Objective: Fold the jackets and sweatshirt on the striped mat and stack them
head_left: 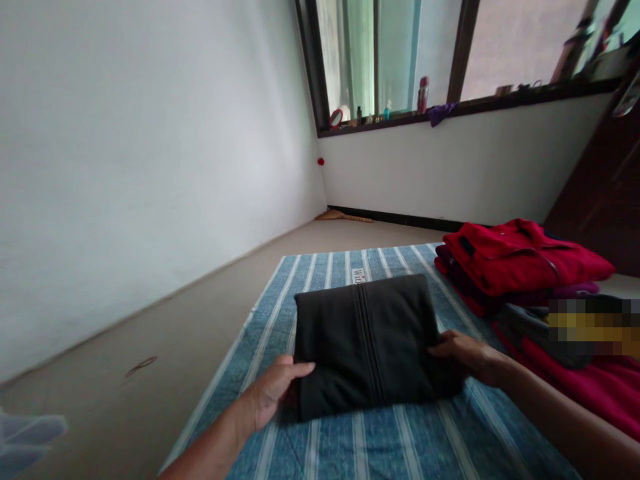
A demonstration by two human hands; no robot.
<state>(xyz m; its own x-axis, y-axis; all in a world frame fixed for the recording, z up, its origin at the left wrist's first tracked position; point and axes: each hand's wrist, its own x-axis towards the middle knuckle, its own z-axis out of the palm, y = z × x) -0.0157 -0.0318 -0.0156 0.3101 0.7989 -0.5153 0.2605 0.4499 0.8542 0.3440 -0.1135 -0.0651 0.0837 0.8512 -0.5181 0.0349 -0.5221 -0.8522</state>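
Across the blue striped cloth (285, 460), near its middle, a folded black garment (333, 340) is gripped at both sides. Left hand (273, 387): closed on the left edge, thumb on top, fingers mostly hidden. Right hand (463, 355): pinching the right edge; finger detail blurred. From where I stand, cannot tell whether the near edge touches the cloth or sits just off it.

Risks, my judgement:
1. Layers may slide apart, since each hand has only an edge and the fold looks loose toward the near right corner.
2. Uneven pull could skew the panel about the dark double line, probably a zip, running down its middle.
3. Right forearm (555, 407) lies near the grey garment (530, 327) and the red stack (525, 260); a wide swing of the elbow might drag a layer or upset the pile, its edges being uneven.

Containers: on the windowsill (483, 105) a pink bottle (423, 97) stands upright, contents not visible. Left of it, a smaller teal container (387, 115), contents likewise unknown. Far right, what looks like a pale vessel (607, 68), too blurred to tell what it holds.
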